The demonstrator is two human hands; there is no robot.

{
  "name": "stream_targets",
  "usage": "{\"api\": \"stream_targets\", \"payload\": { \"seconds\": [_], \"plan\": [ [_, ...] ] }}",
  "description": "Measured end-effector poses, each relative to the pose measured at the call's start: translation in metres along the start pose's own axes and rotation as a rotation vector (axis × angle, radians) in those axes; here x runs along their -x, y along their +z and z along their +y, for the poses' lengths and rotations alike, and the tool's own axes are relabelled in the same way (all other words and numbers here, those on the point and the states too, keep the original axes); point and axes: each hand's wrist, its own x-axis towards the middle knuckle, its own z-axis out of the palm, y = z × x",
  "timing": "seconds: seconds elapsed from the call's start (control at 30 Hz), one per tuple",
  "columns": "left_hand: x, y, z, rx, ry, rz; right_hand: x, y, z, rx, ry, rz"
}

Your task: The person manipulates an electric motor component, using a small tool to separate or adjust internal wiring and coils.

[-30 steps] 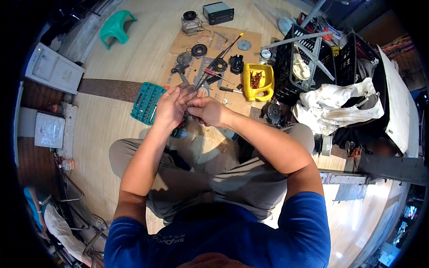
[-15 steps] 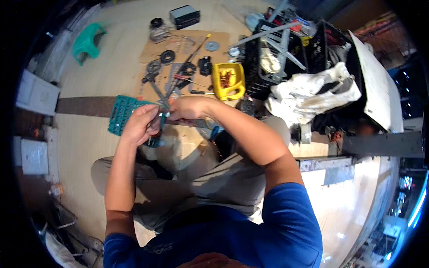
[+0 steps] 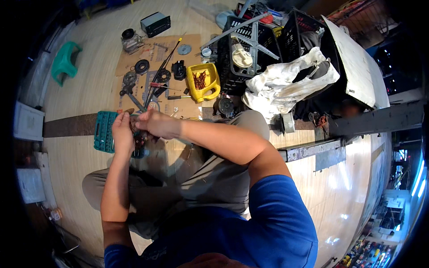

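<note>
Both of my hands meet in front of my crossed legs, above the right end of a teal socket-set case (image 3: 104, 134). My left hand (image 3: 123, 134) is closed, fingertips pointing up and away. From the right, my right hand (image 3: 155, 124) reaches across with its fingers curled against the left one. Something small and dark shows between them, too covered by the fingers to name. Just beyond lie a red-handled screwdriver (image 3: 159, 85), a dark-handled screwdriver (image 3: 178, 97) and a long thin rod with a yellow tip (image 3: 172, 54).
Cardboard (image 3: 193, 50) bears several dark round parts, including a black ring (image 3: 142, 66). A cut-open yellow jug (image 3: 191, 86) holds copper-coloured scraps. Black crates (image 3: 232, 73) and a white cloth (image 3: 286, 89) stand to the right. A green stool (image 3: 66, 62) is far left, a boxy car radio (image 3: 155, 24) at the back.
The view has shifted, so the floor items sit further left. My hands have drawn closer together, and the right hand now covers more of what lies between them.
</note>
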Motion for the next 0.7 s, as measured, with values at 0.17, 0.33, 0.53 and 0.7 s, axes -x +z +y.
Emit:
{"api": "stream_targets", "payload": {
  "seconds": [0.17,0.33,0.53,0.7],
  "plan": [
    [0.012,0.023,0.03,0.463,-0.013,-0.045,-0.007,-0.004,0.021,0.086,0.059,-0.089],
    [0.007,-0.003,0.04,0.592,-0.141,-0.286,-0.013,-0.027,0.004,0.454,-0.033,-0.184],
    [0.018,0.0,0.052,0.013,-0.254,-0.465,-0.027,-0.062,-0.015,0.902,-0.11,-0.164],
    [0.017,0.01,0.028,-0.501,-0.085,-0.476,-0.023,-0.051,-0.017,0.845,-0.169,0.013]
  ]
}}
